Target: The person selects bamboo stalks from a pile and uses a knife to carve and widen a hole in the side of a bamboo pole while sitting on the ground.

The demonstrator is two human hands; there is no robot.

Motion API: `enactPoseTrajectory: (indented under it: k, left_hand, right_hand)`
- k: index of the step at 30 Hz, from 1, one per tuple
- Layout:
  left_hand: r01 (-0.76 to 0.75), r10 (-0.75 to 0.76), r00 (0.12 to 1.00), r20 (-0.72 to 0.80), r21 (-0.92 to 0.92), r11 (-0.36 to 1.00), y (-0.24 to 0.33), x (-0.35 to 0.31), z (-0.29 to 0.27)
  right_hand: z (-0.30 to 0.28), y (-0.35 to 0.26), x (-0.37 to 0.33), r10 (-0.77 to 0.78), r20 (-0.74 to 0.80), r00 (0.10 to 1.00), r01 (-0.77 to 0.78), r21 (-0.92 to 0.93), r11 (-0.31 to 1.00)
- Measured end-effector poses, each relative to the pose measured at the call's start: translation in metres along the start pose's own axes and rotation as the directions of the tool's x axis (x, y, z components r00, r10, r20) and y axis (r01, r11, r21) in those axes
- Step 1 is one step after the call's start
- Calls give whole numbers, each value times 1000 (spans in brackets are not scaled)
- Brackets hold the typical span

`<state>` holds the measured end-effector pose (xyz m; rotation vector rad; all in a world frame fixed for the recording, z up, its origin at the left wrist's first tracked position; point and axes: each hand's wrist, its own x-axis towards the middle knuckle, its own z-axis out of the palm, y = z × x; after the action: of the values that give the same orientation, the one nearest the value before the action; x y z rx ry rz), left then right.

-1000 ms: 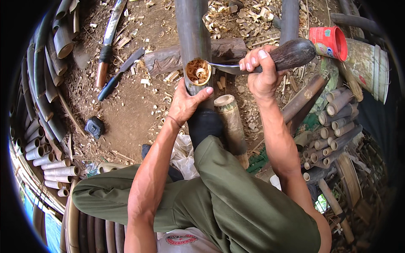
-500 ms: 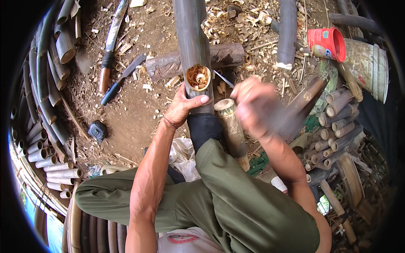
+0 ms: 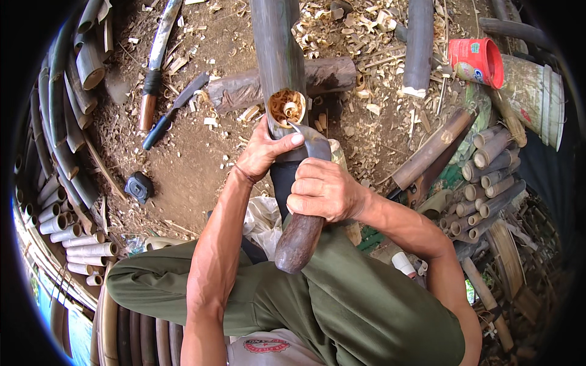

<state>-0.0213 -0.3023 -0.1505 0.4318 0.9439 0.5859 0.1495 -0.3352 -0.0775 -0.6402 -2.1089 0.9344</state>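
Observation:
A thick grey-brown bamboo pole (image 3: 278, 52) runs from the top of the view toward me, with curled shavings (image 3: 285, 107) inside the oval opening at its near end. My left hand (image 3: 267, 149) is closed round the pole just below that opening, thumb across the front. In my right hand (image 3: 326, 194) is the dark wooden handle of a knife (image 3: 316, 145). Its metal blade narrows to a tip that lies at the lower rim of the opening. My fist covers the middle of the handle, whose rounded butt points toward my lap.
A log (image 3: 235, 94) lies crosswise under the pole. To the left are a large knife (image 3: 152, 85), a smaller dark-handled knife (image 3: 174, 113) and a tape measure (image 3: 139, 187). A red tub (image 3: 473, 62), a dirty bucket (image 3: 537, 97) and stacked bamboo pieces (image 3: 488, 177) are at right.
My right hand, blurred before and off to the right, has come left and down, bringing the knife tip to the opening's rim. My left hand keeps its hold on the bamboo pole.

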Motion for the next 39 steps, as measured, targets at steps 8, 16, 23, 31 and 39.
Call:
enactPoseTrajectory:
  k: [8, 16, 23, 31, 39]
  left_hand:
    - [-86, 112, 981, -158, 163, 983, -2, 5, 18]
    - [-75, 237, 905, -352, 417, 906, -8, 13, 30]
    - [-117, 140, 976, -170, 137, 984, 0, 1, 17]
    - [-85, 84, 996, -12, -98, 992, -11, -12, 0]
    - [-65, 65, 998, -1, -107, 992, -18, -9, -6]
  right_hand:
    - [-4, 16, -17, -54, 103, 993, 68, -140, 988]
    - [-8, 40, -39, -101, 181, 978, 144, -246, 959]
    - [-23, 18, -20, -15, 4, 1000, 15, -236, 972]
    - [-29, 13, 15, -98, 204, 974, 79, 97, 992]
    - [-14, 14, 16, -107, 301, 948, 76, 113, 991]
